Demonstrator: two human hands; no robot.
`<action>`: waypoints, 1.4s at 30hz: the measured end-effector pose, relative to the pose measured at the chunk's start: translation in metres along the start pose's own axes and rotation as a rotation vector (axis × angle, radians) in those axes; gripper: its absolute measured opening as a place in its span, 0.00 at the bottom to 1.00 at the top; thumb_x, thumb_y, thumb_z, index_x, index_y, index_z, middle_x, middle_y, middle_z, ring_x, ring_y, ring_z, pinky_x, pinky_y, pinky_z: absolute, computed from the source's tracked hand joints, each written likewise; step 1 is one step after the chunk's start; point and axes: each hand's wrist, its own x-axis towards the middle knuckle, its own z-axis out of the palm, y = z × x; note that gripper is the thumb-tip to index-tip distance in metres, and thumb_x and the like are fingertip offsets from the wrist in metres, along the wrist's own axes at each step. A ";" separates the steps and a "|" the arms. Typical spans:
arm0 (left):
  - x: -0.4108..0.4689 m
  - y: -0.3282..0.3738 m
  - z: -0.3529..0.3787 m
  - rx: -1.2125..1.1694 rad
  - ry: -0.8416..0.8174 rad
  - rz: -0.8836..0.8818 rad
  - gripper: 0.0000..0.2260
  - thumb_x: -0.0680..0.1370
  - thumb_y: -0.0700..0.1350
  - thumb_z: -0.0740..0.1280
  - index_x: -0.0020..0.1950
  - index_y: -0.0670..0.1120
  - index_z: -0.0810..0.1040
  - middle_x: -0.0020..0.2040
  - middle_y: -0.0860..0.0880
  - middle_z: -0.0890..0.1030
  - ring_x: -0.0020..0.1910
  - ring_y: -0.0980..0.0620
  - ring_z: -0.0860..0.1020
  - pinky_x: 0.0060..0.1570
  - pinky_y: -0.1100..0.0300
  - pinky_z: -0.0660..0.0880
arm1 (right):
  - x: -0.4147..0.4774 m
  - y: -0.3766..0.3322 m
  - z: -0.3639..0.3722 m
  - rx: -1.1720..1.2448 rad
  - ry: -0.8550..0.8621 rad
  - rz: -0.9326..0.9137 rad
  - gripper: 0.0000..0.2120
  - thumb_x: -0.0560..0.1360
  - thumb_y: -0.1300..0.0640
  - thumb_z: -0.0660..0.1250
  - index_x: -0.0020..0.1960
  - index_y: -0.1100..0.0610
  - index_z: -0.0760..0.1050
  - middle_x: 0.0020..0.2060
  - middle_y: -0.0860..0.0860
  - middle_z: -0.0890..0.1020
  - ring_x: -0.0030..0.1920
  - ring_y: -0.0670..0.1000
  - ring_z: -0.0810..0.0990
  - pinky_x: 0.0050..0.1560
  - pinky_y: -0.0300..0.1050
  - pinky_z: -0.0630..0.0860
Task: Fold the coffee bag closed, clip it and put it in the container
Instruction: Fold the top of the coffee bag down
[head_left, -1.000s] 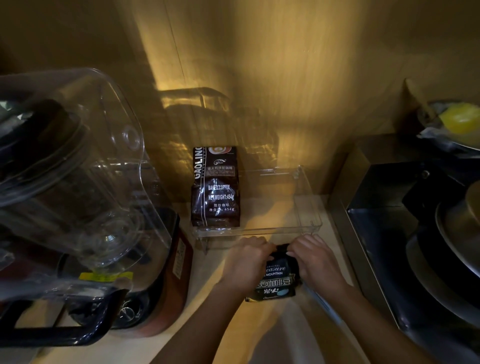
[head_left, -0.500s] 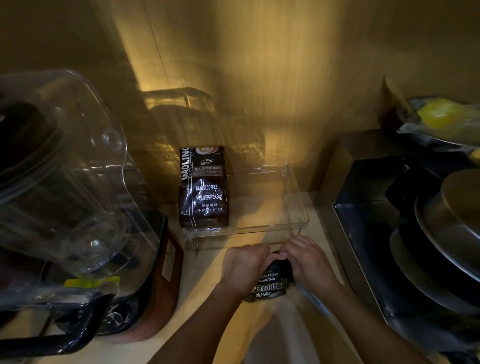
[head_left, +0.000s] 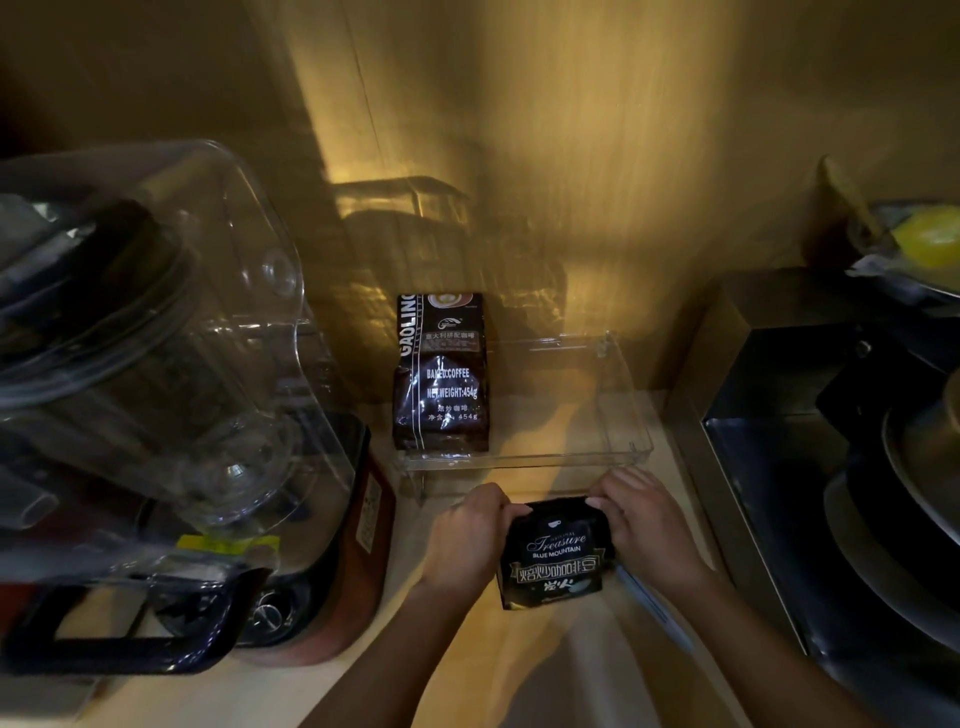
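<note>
A small black coffee bag (head_left: 556, 556) with white and gold lettering stands on the light counter just in front of a clear plastic container (head_left: 631, 410). My left hand (head_left: 467, 535) grips the bag's top left corner and my right hand (head_left: 641, 525) grips its top right corner. The bag's top edge looks folded down between my fingers. A taller dark coffee bag (head_left: 441, 374) stands inside the container at its left end. No clip is visible.
A large blender with a clear cover (head_left: 156, 364) on a red base fills the left side. A dark stove with a metal pan (head_left: 909, 493) is on the right. A flat pale object (head_left: 657, 610) lies under my right wrist. A wooden wall stands behind.
The bag's front face shows more fully now and my hands sit farther apart on its top corners. The view has shifted slightly.
</note>
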 end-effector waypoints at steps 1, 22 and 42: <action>0.001 -0.001 -0.002 0.048 0.027 0.008 0.13 0.75 0.53 0.65 0.42 0.42 0.74 0.42 0.44 0.82 0.40 0.43 0.79 0.37 0.53 0.73 | 0.002 0.000 -0.001 -0.029 0.002 -0.004 0.06 0.70 0.67 0.67 0.36 0.62 0.74 0.33 0.56 0.79 0.37 0.58 0.76 0.42 0.51 0.70; 0.003 -0.005 -0.002 0.233 0.063 0.201 0.04 0.75 0.43 0.66 0.40 0.46 0.73 0.36 0.48 0.79 0.37 0.46 0.77 0.49 0.49 0.64 | 0.002 -0.013 0.014 0.140 0.002 0.069 0.05 0.70 0.67 0.69 0.36 0.61 0.75 0.32 0.54 0.77 0.38 0.57 0.76 0.40 0.39 0.66; 0.013 0.036 0.022 0.147 -0.070 0.382 0.06 0.74 0.39 0.63 0.49 0.46 0.75 0.45 0.46 0.79 0.47 0.45 0.74 0.48 0.55 0.63 | -0.010 -0.005 0.015 0.255 0.095 0.263 0.02 0.69 0.67 0.69 0.38 0.63 0.78 0.36 0.58 0.81 0.38 0.55 0.78 0.37 0.34 0.66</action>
